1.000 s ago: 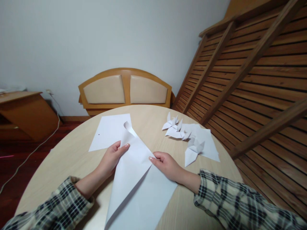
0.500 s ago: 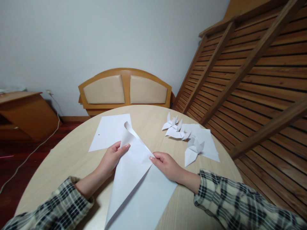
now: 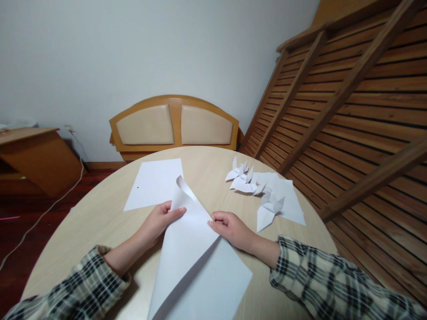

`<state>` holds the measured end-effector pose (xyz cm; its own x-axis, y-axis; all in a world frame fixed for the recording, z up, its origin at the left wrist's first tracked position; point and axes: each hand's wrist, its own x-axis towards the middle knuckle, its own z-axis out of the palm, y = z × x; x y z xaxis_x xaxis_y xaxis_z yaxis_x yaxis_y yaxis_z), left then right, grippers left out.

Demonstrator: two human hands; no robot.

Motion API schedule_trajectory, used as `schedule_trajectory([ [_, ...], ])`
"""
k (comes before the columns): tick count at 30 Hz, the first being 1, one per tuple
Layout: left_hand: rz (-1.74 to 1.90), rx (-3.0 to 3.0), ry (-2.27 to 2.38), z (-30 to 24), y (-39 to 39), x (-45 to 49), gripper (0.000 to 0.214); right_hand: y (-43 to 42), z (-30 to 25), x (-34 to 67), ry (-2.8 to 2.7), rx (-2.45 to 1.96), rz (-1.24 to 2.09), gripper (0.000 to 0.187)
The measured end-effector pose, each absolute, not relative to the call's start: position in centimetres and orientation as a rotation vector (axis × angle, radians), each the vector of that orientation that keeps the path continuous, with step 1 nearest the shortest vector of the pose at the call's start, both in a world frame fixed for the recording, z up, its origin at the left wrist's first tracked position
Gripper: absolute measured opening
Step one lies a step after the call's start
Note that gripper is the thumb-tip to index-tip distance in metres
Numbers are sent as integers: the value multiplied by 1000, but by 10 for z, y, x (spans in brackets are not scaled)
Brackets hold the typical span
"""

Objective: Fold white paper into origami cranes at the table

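Left fingers (image 3: 176, 215), right fingers (image 3: 219, 227), both partly hidden, pinching paper sheet (image 3: 187, 242), bottom cut off

On my feed I see: left sleeve (image 3: 80, 284) at 8 o'clock, cream plaid, black and grey bands | right sleeve (image 3: 310, 275) at 4 o'clock, same check | 2 loose, wide cuffs (image 3: 282, 260) | left hand (image 3: 156, 224), right hand (image 3: 233, 229) bare

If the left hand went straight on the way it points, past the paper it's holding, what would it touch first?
Beyond the sheet, the left hand would probably meet the folded paper figures across the table, though depth is hard to judge.
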<state>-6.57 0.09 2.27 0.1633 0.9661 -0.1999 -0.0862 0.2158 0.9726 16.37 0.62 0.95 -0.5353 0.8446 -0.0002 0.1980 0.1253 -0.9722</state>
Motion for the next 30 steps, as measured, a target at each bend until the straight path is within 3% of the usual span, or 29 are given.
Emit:
schedule_trajectory([
  [10, 889, 1333, 1011, 20, -13, -53, 35, 5, 11, 161, -1831, -989, 1482, 50],
  [16, 980, 1046, 957, 13, -10, -54, 45, 2, 13, 161, -1845, -959, 1487, 47],
  [30, 1064, 1008, 1027, 21, -8, -44, 35, 3, 9, 155, -2011, -921, 1284, 40],
])
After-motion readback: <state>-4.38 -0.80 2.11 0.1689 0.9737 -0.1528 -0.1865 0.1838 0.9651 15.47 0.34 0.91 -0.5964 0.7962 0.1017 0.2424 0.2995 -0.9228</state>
